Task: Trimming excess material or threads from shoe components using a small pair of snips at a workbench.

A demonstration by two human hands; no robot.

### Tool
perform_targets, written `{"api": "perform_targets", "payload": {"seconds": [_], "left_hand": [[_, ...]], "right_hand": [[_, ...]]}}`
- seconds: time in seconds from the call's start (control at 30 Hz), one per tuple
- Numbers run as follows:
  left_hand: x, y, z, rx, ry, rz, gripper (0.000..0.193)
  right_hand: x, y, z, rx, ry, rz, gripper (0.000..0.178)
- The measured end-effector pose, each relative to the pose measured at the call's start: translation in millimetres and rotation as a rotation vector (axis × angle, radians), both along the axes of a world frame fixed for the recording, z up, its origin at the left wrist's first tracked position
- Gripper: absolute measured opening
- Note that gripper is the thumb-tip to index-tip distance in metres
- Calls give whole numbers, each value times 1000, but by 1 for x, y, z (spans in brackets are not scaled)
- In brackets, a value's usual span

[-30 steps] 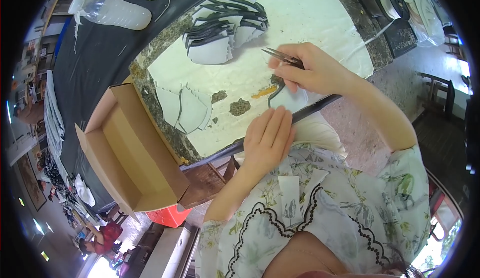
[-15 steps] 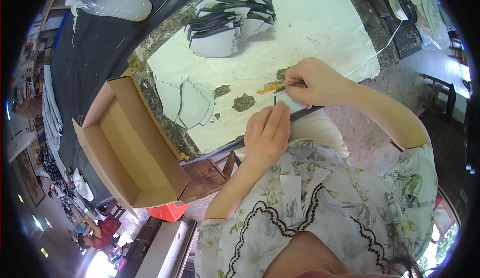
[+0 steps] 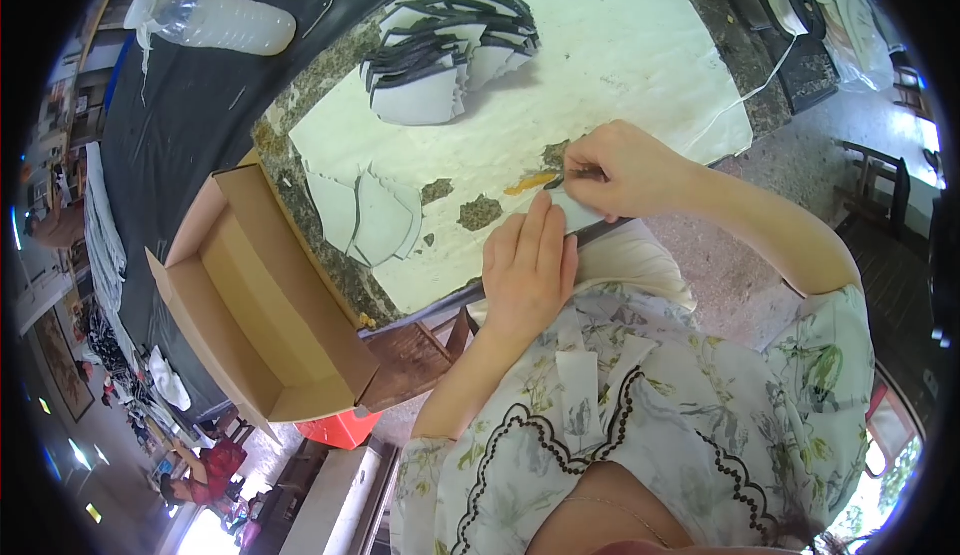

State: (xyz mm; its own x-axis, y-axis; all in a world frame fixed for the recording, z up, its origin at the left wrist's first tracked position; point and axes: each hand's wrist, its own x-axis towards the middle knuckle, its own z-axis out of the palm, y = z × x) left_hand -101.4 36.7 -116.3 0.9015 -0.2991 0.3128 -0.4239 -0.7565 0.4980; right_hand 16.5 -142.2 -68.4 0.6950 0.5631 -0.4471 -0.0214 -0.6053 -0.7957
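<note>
My left hand (image 3: 528, 265) lies with fingers stretched out on a white piece with a dark edge (image 3: 580, 213), at the near edge of the paper-covered board (image 3: 640, 65). Above that piece, my right hand (image 3: 625, 167) is closed in a pinch around a slim dark tool (image 3: 592, 172), mostly hidden by the fingers. Left of the hands, several loose white curved pieces (image 3: 385, 217) lie flat and overlapping. Farther back stands a fanned pile of white pieces with dark edges (image 3: 420, 95). A yellow smear (image 3: 530, 183) marks the paper beside my right hand.
An open cardboard box (image 3: 275, 295) sits against the board's left side. On the black cover (image 3: 190, 105) at far left lies a cloudy plastic bottle (image 3: 215, 20). A thread spool (image 3: 790, 7) stands at far right, its white cord running onto the board. A red container (image 3: 340, 429) is below the box.
The slim tool stuck out leftward from my right fingers before; now little of it shows. My right fingers are closer to my left fingertips. The whole view has shifted slightly.
</note>
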Motion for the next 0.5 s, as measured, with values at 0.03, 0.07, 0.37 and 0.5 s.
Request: {"api": "perform_targets", "payload": {"seconds": [0.03, 0.07, 0.37, 0.5], "left_hand": [[1, 0, 0, 18, 14, 0, 44], [3, 0, -1, 17, 12, -1, 44], [12, -9, 5, 22, 10, 62, 43], [13, -9, 6, 52, 24, 39, 43]], "right_hand": [[1, -4, 2, 5, 28, 9, 19], [2, -8, 3, 9, 55, 18, 19], [8, -16, 3, -127, -112, 79, 19], [14, -16, 1, -91, -199, 87, 19]]}}
